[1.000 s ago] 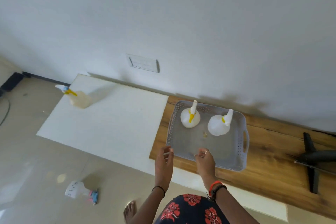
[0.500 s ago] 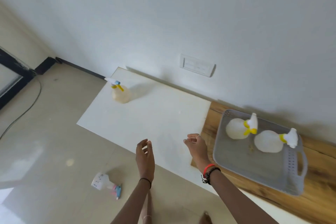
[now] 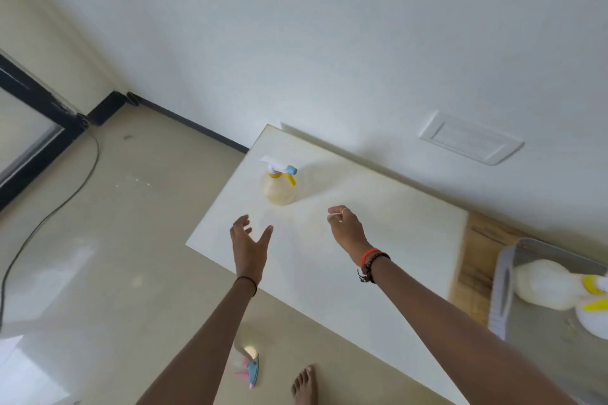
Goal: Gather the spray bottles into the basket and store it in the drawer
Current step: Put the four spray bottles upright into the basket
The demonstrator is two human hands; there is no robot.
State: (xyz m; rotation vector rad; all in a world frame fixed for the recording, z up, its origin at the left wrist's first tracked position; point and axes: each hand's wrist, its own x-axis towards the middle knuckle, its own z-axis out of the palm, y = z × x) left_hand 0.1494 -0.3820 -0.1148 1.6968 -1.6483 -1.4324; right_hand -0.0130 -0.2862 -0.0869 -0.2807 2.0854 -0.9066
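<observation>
- Hands reached over the white tabletop [image 3: 378, 240]: left hand [image 3: 248, 248] spread wide and empty, right hand [image 3: 347, 228] loosely curled, empty.
- Yellowish round spray bottle [image 3: 279, 187] stood upright just beyond both hands.

A spray bottle [image 3: 279, 186] stands upright on the bench [image 3: 378, 240], near its far left corner, at about 11 o'clock from the picture's centre. The left hand [image 3: 248, 248] lies at its 7 o'clock, the right hand [image 3: 347, 228] at its 4 o'clock, both apart from it. At 3 o'clock, on the bench's right part, sits the basket [image 3: 500, 293] with two bottles [image 3: 543, 284] lying in it. Another bottle [image 3: 249, 365] lies on the floor [image 3: 115, 240] before the bench, at 6 o'clock.
</observation>
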